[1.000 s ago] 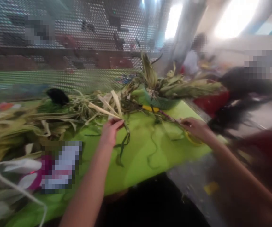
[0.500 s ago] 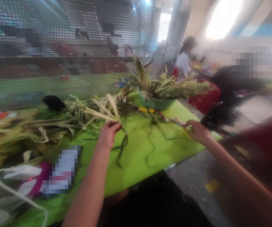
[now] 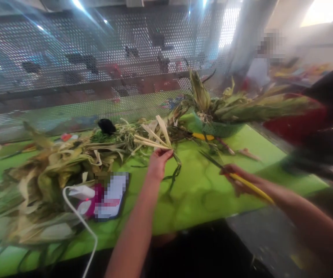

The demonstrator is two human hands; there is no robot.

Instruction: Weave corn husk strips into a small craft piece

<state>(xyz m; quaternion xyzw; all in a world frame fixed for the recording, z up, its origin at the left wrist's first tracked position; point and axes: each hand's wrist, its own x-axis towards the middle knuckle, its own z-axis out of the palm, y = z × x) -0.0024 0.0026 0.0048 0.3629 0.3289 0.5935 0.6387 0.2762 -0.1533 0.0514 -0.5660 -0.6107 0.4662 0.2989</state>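
Observation:
My left hand (image 3: 159,162) pinches a small bundle of pale husk strips (image 3: 155,141) between thumb and fingers. The strips fan out up and to the left, and a dark green strip (image 3: 177,166) hangs from the pinched end. To the right, my right hand (image 3: 238,177) is closed round a long yellow-handled tool (image 3: 252,188). Its dark, narrow end points left toward the bundle, apart from it; blur hides its exact kind. Below the hands lies the green tabletop (image 3: 195,208).
Loose dry husks (image 3: 50,173) heap at the left, beside a phone (image 3: 112,197) and a white cable (image 3: 94,235). A green basket (image 3: 221,129) of husks stands at the back, before a perforated metal screen (image 3: 76,88). People sit at the right; a red chair (image 3: 296,119) is near.
The view has swung left, showing more of the husk heap. My right hand has drawn back toward me and turned, so the yellow handle shows along the wrist. My left hand keeps its pinch.

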